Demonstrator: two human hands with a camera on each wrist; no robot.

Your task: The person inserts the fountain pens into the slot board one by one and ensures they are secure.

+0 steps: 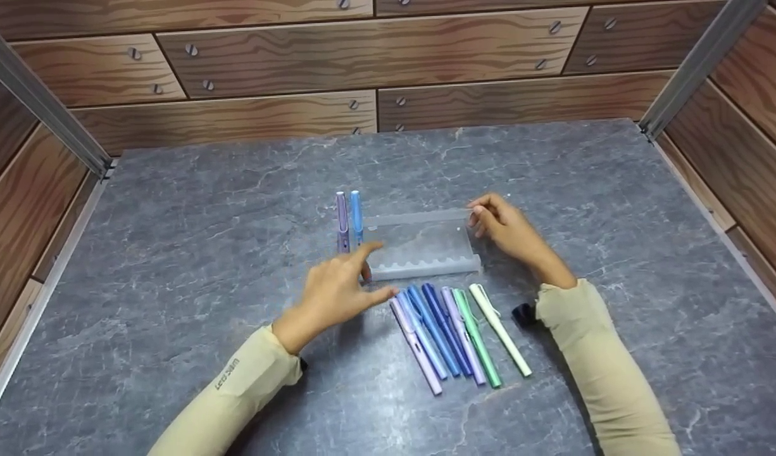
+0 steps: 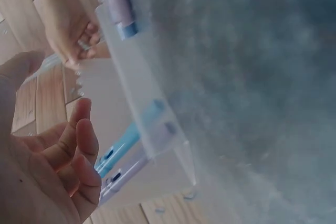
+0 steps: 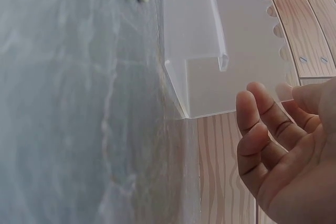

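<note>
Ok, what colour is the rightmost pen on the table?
The rightmost pen is pale yellowish green; the head view shows it best.

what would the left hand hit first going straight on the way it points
The left hand would probably meet the clear rack first, just right of its blue pen, though depth is unclear.

Sleeved forearms (image 1: 616,380) extended forward, left hand (image 1: 334,288) with fingers (image 1: 368,249) parted, right hand (image 1: 508,231) pinching with bent fingers
</note>
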